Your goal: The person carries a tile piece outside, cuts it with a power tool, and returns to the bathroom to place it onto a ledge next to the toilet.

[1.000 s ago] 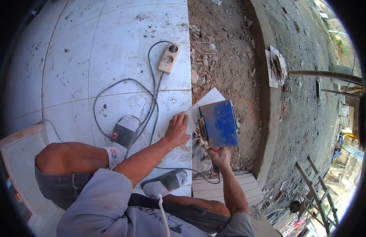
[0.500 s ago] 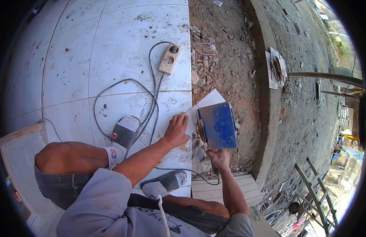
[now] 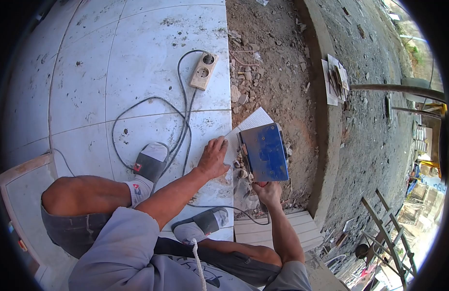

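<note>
My right hand is wrapped around the handle of a corded power tool, which looks like a handheld tile cutter, with a broad blue, scuffed base plate. The plate hides the tool's working parts from above. Under its upper left corner lies a white tile piece with a dotted pattern, jutting past the floor's edge over the dirt. My left hand rests at the tile's left side, fingers close together over its edge and thumb apart, apparently holding it down. A black cord runs from near the tool's handle across the floor.
A two-socket power strip with looped cable lies on the white tiled floor. My sandalled feet stand on both sides of my left forearm. Rubble and dirt border the floor, then a concrete kerb. Tile offcuts are stacked beyond it.
The whole view has shifted slightly up and left. Both hands, the tile piece and the blue-plated tool keep nearly the same places relative to each other.
</note>
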A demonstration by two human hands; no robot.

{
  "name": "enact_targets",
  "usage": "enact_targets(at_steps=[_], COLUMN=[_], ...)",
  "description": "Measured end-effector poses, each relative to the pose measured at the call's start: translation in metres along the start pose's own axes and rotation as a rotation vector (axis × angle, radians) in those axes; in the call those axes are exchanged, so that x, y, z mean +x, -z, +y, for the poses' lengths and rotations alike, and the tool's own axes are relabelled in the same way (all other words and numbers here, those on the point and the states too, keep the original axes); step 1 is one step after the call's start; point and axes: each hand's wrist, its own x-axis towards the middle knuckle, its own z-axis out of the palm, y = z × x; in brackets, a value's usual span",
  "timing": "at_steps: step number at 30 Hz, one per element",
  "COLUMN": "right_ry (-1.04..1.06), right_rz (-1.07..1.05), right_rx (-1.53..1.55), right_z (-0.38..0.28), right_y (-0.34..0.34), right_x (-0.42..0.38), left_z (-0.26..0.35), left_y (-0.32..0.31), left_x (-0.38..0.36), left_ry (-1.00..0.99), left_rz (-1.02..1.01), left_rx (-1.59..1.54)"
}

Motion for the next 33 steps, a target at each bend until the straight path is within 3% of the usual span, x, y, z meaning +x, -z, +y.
enact_targets(at_steps=[33], right_ry=[-0.029], right_rz=[-0.114], right_rx=[-0.053], right_z=[-0.004], right_y=[0.010], right_x=[0.002], left_z=[-0.005], left_y=[-0.003], left_x=[0.001], left_ry=[-0.003], left_rz=[-0.010], left_rx=[0.012])
